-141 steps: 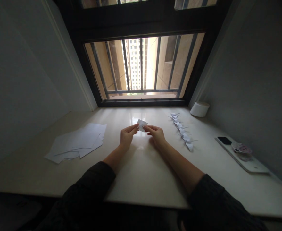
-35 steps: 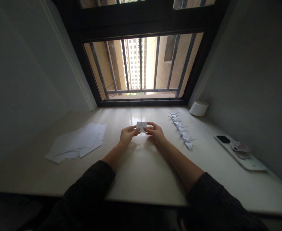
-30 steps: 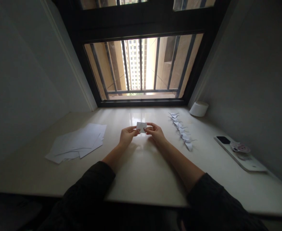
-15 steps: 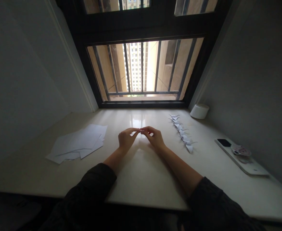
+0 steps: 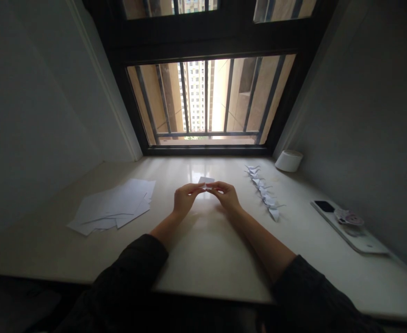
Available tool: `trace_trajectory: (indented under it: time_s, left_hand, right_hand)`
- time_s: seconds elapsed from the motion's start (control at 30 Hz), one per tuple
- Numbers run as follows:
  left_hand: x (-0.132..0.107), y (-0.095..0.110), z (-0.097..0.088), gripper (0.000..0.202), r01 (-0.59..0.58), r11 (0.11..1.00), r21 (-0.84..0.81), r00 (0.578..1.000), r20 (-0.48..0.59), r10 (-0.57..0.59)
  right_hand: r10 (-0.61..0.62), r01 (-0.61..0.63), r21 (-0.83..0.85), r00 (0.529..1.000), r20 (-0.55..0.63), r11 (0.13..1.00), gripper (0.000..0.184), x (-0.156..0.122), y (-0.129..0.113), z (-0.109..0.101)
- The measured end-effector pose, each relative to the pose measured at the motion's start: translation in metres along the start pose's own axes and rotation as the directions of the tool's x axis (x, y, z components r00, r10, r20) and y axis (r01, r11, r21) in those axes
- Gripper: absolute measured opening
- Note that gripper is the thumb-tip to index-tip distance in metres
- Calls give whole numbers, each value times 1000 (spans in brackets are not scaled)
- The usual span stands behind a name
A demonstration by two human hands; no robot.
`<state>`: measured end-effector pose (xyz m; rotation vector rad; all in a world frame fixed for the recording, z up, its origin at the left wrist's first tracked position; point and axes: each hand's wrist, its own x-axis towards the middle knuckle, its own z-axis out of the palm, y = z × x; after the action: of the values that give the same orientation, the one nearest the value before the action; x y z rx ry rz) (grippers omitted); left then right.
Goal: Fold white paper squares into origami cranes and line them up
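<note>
Over the middle of the pale sill, a small white piece of paper [image 5: 206, 179] shows just beyond my fingertips. My left hand [image 5: 187, 196] pinches its near edge from the left. From the right, my right hand [image 5: 227, 194] pinches the same edge, with thumb and forefinger close to the left hand's. The fingers cover the paper's near part, so its folds cannot be made out. To the right of my hands, several folded paper cranes [image 5: 263, 190] stand in a row running away from me.
A loose stack of white paper sheets [image 5: 111, 206] lies on the left of the sill [image 5: 203, 259]. On the right are a phone [image 5: 349, 226] with a round grip on its back and a white cylindrical object [image 5: 288, 160] by the wall. A dark-framed window [image 5: 206, 150] closes the far side.
The paper was almost edge-on between my fingertips; now its white face shows beyond them. Both hands have shifted slightly right and stay close together.
</note>
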<state>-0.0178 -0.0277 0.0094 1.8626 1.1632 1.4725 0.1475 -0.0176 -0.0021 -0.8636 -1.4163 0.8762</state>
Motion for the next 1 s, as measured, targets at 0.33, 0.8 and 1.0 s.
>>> trace_trajectory:
  time_s: [0.33,0.8,1.0]
  left_hand:
    - [1,4,2,28,168,949,-265,981,-46,-187]
    - [0,3,9,33,301,850,-433,935,-42,-353]
    - [1,-1,10,33,324,835,-446,927,-29,-375]
  right_hand:
    - [92,-92,130,996,5,987,31,-3,-7,2]
    - [167,-153,175,983,-73,973,23,-5,-11,7]
    - [138,-125,140,987,-82,982,24,-5,-6,6]
